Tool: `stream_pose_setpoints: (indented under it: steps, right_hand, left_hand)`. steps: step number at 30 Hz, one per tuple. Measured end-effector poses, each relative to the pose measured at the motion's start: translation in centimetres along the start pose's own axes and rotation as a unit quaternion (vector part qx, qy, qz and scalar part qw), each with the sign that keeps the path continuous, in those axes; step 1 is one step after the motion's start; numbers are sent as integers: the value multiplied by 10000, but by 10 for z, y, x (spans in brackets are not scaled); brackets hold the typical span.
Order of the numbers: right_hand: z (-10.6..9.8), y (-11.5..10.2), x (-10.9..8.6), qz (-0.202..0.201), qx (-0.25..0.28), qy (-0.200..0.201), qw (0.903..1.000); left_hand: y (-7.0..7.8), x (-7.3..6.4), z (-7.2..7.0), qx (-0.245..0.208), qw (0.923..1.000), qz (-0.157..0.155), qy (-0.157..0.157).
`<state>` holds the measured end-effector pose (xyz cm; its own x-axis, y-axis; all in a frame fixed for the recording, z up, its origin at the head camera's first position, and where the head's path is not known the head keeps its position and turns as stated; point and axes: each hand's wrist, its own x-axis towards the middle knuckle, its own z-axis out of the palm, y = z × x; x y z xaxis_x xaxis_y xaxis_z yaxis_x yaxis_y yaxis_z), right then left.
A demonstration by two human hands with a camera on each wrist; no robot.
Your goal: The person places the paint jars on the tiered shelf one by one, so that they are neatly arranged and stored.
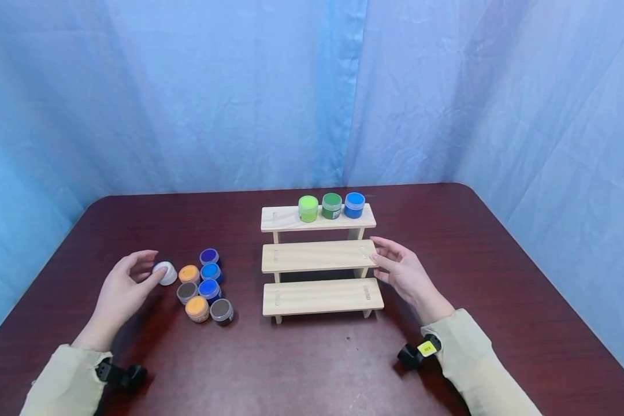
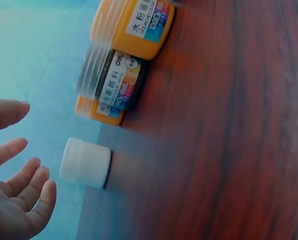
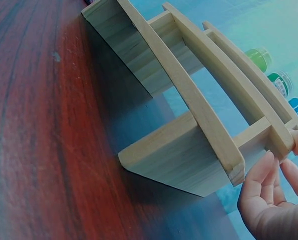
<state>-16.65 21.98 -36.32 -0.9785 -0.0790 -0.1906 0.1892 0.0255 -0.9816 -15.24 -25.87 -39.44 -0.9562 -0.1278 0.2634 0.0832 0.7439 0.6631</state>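
Observation:
My left hand (image 1: 130,283) is beside a white paint jar (image 1: 167,274), thumb and fingers spread apart. In the left wrist view a gap shows between the fingertips and this white jar (image 2: 86,164), which stands on the table. My right hand (image 1: 403,271) pinches the right end of the middle board of a three-step wooden display stand (image 1: 317,256). The right wrist view has the thumb on the board's end and fingers curled below it. On the top step stand a light green jar (image 1: 308,209), a dark green jar (image 1: 331,206) and a blue jar (image 1: 354,205).
Right of the white jar, several paint jars cluster: orange (image 1: 197,309), dark brown (image 1: 222,312), blue (image 1: 210,290) and violet (image 1: 210,256). They stand on a dark red wooden table (image 1: 312,370). Light blue curtains (image 1: 229,98) hang behind it and at the sides.

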Motion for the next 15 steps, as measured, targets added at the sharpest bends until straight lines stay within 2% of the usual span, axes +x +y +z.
stream_pose_setpoints:
  steps: [4,15]
  right_hand:
    - [0,0,-1,9,-8,7,10000]
    - [0,1,-1,-14,20,0,10000]
  left_hand:
    - [13,-4,-5,48,9998,-144,-145]
    - [10,-1,-4,-17,9950,-430,-902]
